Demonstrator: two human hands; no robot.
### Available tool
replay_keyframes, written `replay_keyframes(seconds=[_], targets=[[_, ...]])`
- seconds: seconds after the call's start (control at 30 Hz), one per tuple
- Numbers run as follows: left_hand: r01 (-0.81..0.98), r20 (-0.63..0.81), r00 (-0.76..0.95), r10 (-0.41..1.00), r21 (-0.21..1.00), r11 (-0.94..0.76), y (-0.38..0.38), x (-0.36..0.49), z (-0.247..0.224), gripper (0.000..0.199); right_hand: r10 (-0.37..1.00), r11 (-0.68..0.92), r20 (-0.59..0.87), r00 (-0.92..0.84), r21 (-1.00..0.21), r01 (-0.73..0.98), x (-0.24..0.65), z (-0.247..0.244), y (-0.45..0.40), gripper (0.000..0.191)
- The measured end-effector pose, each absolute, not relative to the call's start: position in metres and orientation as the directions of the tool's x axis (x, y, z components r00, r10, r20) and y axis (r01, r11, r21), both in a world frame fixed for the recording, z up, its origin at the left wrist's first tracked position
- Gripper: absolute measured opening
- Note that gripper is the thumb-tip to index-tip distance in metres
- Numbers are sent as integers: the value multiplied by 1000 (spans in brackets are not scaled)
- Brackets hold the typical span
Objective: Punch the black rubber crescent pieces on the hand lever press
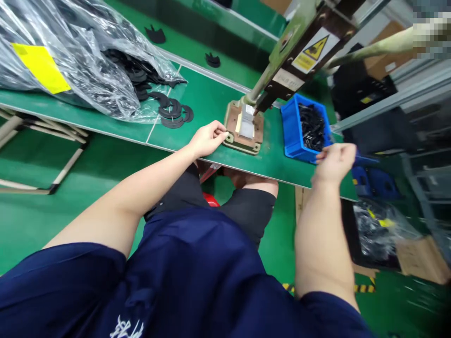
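Observation:
My left hand [210, 138] is at the left front corner of the press base [243, 146], thumb and fingers drawn together. Whatever lies between its fingertips, if anything, cannot be made out. A grey metal block [247, 126] sits in the middle of the base, under the dark press head [299, 61]. At the front right corner of a blue bin [294, 146] is my right hand [336, 162], slightly blurred with its fingers curled closed. What it may hold is hidden. Small black parts [312, 126] fill the bin.
Flat black curved pieces [172, 112] lie on the green bench [202, 87], beside a large clear plastic bag [88, 61] of similar pieces. The press lever [377, 47] reaches out at upper right. Two black pieces [213, 59] rest behind the bench's back rail.

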State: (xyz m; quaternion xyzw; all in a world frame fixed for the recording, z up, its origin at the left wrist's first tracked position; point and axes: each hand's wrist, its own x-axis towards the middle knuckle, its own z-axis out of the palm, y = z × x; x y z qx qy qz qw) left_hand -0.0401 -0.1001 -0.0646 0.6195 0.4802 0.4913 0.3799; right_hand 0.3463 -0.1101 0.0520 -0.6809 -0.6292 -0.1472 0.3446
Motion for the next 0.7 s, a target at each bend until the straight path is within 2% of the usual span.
replay_keyframes(seconds=[0.07,0.17,0.3,0.47,0.7], targets=[[215,260,86,962,938,-273,-105,-40,-63,25,850,73,493,184,-457,886,319,34,-143,67],[176,307,173,936,925,-336,-111,-40,-61,30,951,104,285,121,-662,743,271,5,-181,56],[82,383,363,849,895,-439,-120,-42,-56,42,995,95,95,-29,-833,545,220,-17,-202,57],[53,393,525,755,871,-489,-126,-45,-49,52,985,72,4,-174,-921,384,192,-25,-200,55],[82,352,570,742,874,-478,-126,-46,-48,51,975,64,0,-222,-957,283,185,-40,-194,52]])
